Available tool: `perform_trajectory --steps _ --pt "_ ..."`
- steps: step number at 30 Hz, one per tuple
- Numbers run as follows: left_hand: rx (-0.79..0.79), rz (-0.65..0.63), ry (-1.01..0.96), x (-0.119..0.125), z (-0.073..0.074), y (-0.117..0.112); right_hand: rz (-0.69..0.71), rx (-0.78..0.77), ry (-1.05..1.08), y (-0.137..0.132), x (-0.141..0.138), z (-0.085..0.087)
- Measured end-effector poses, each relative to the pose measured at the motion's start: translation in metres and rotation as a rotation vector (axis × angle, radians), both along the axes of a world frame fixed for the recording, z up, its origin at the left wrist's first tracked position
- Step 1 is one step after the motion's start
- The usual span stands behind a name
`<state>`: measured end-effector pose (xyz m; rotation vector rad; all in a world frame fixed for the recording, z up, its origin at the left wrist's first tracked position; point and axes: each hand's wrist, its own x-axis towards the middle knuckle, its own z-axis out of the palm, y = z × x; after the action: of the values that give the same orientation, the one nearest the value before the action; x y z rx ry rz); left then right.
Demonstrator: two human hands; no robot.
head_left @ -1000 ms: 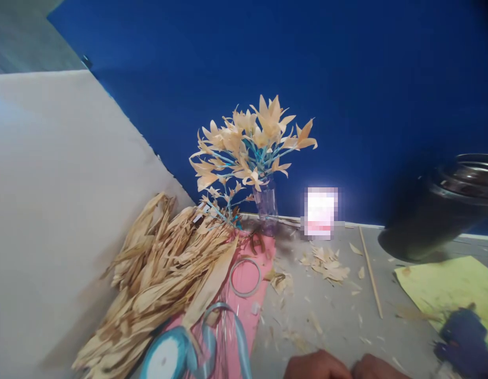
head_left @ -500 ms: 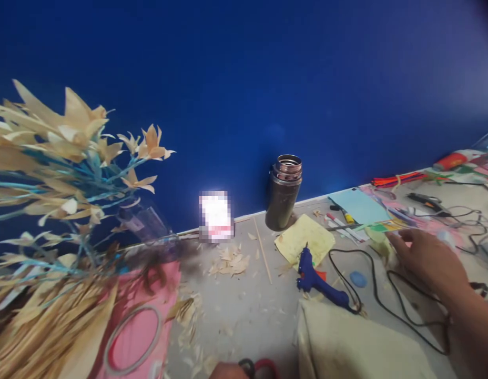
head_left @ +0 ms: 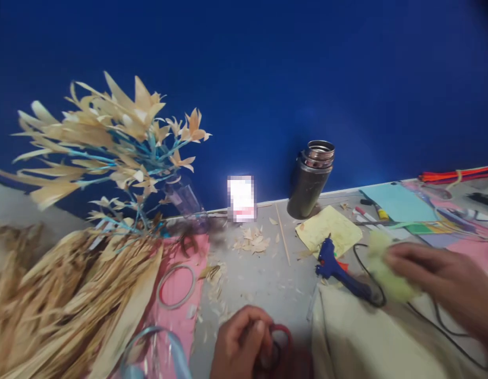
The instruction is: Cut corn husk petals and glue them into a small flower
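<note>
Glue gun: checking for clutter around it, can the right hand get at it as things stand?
Probably yes: the glue gun lies uncovered near the right hand, with nothing between them. That hand's grip holds a pale yellowish piece, though, which could hinder taking it.

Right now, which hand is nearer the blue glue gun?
Right. The right hand, holding a pale green piece, is just right of the glue gun; the left hand, on red-handled scissors, sits lower left, farther off.
</note>
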<state>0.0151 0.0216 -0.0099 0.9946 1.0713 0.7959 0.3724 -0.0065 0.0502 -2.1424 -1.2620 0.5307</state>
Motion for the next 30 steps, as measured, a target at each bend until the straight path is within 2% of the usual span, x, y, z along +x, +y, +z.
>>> perform_trajectory --steps 2,3,5,7,11,13,17,22,30 --pt "-0.028 -0.004 -0.084 0.004 0.004 0.003 0.261 -0.058 0.304 0.012 -0.066 0.003" --pt "-0.046 -0.017 -0.129 0.005 0.006 0.004 0.344 -0.077 0.408 0.018 -0.097 0.003" --pt "-0.107 -0.055 -0.208 0.007 0.011 0.003 0.411 -0.085 0.542 0.027 -0.143 0.0" --pt "-0.147 -0.065 -0.294 0.008 0.015 0.002 0.423 -0.08 0.6 0.03 -0.168 -0.004" --pt "-0.227 -0.061 -0.511 0.008 0.019 -0.002 0.396 -0.093 0.648 0.025 -0.18 -0.016" --pt "-0.23 -0.042 -0.521 0.009 0.018 -0.003 0.39 -0.101 0.683 0.021 -0.182 -0.021" --pt "-0.238 0.023 -0.432 0.013 0.013 -0.004 0.414 -0.069 0.708 0.013 -0.19 -0.03" --pt "-0.155 0.135 -0.253 0.013 0.013 -0.004 0.453 -0.039 0.653 0.008 -0.193 -0.034" --pt "-0.098 0.087 -0.048 0.011 0.016 -0.006 0.495 -0.042 0.544 0.009 -0.189 -0.032"
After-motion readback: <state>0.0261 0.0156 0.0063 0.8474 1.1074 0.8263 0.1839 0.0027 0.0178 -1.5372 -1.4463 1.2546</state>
